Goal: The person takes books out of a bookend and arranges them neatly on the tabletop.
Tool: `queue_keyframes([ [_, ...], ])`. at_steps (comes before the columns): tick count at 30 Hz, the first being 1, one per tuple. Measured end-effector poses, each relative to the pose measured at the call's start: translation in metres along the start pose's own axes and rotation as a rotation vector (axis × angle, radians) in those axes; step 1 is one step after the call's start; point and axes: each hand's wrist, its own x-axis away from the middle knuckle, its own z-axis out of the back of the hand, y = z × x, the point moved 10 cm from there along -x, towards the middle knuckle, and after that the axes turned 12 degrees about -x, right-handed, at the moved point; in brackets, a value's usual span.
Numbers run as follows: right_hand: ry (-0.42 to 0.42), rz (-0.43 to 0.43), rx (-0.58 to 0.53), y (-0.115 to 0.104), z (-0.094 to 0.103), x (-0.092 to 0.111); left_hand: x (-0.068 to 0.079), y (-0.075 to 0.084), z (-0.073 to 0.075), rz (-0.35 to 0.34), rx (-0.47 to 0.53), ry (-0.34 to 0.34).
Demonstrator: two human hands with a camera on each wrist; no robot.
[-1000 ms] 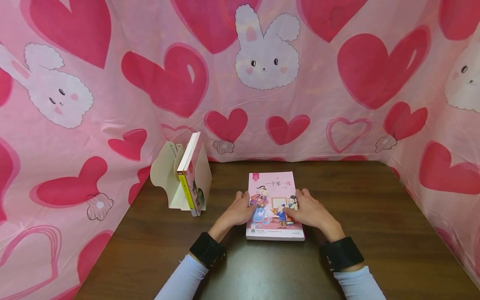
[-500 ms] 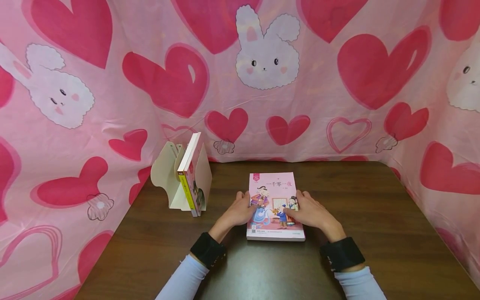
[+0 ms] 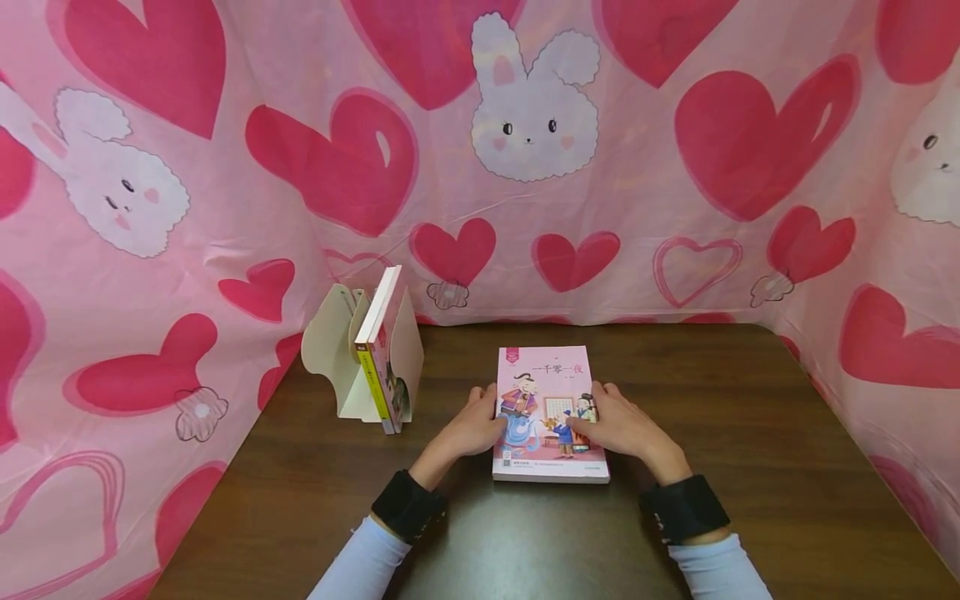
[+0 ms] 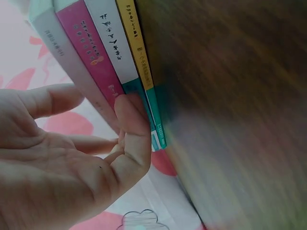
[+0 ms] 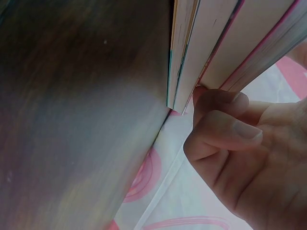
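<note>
A stack of several books lies on the table between both hands, topped by a pink picture-cover book (image 3: pixel 551 392). My left hand (image 3: pixel 476 423) grips the stack's left side, its thumb at the cover's edge. In the left wrist view, its curled fingers are against the spines, including a magenta spine (image 4: pixel 88 45) and a yellow and teal spine (image 4: pixel 139 57). My right hand (image 3: pixel 618 421) holds the opposite side, thumb over the top cover. The right wrist view has its bent fingers (image 5: pixel 220 127) at the page edges (image 5: pixel 211 43).
On the left of the brown table (image 3: pixel 750 467) stands a cream book holder (image 3: pixel 333 358) with an upright yellow-spined book (image 3: pixel 378 367) in it. A pink curtain (image 3: pixel 645 192) with hearts and rabbits hangs behind the table and at its sides.
My left hand has shifted slightly left, its thumb drawn back toward the cover's edge. The right hand and the stack look the same.
</note>
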Motion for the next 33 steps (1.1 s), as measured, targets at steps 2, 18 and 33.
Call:
queue_keyframes([
  [2,-0.001,0.002,-0.004,-0.001,0.000,0.000,0.005,0.000,0.002,-0.020,0.006,0.005],
  [18,-0.014,-0.005,-0.002,-0.003,-0.001,0.001,0.067,-0.035,0.033,0.025,0.027,0.057],
  [33,-0.017,0.008,-0.002,-0.003,0.000,0.001,0.117,-0.102,0.098,0.217,0.096,0.377],
])
